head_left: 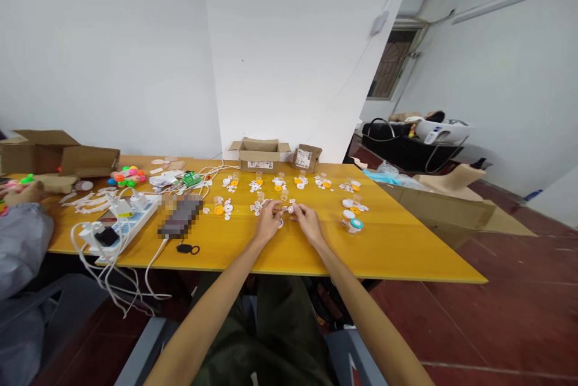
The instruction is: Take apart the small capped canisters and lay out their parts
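Observation:
My left hand (268, 221) and my right hand (307, 220) rest close together on the yellow table (397, 253), fingers curled over small white plastic parts (287, 208). What each hand pinches is too small to make out. Around them lie groups of little white pieces, orange caps (219, 210) and small clear cups (261, 196). To the right stand capped small jars (355, 224), one with a teal lid.
A white power strip (129, 220) with tangled cables and a blurred phone (180, 216) lie on the left. Cardboard boxes (259, 154) stand at the far edge and at the far left. Colourful toy balls (127, 176) sit left. A flat carton (445, 205) leans beside the table's right.

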Demonstrator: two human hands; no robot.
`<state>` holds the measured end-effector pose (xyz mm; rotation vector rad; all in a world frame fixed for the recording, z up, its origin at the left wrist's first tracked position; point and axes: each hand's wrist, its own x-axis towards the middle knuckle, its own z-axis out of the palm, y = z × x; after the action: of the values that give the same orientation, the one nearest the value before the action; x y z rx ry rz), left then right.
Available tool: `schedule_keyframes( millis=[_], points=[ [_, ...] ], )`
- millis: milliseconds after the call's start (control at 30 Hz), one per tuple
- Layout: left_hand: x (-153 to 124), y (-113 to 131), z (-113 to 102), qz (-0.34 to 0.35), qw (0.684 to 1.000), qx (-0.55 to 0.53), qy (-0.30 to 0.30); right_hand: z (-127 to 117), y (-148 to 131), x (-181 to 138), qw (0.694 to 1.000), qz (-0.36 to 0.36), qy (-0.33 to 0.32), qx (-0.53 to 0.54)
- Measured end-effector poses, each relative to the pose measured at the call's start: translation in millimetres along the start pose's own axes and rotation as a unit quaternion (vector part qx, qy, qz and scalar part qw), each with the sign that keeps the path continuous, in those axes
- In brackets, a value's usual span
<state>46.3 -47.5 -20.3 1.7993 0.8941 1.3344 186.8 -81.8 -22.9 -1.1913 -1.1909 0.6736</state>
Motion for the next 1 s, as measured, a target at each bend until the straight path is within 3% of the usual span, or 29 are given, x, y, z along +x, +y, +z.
schedule_keyframes(
  millis=[333,733,1000],
  points=[
    [-1.4,0.7,-0.4,-0.012,0.999,-0.006,-0.03,-2.8,-4.4,-2.7,0.999,-0.024,0.032,-0.036],
    [-3.5,-7.2,2.5,-0.018,0.998,0.018,-0.051,-3.1,25.0,7.6,0.993,-0.049,0.073,-0.073],
    [-6.6,-5.0,4.8,-0.008,0.995,0.066,-0.077,0.1,23.6,6.1,0.992,-0.061,0.077,-0.083]
  ],
)
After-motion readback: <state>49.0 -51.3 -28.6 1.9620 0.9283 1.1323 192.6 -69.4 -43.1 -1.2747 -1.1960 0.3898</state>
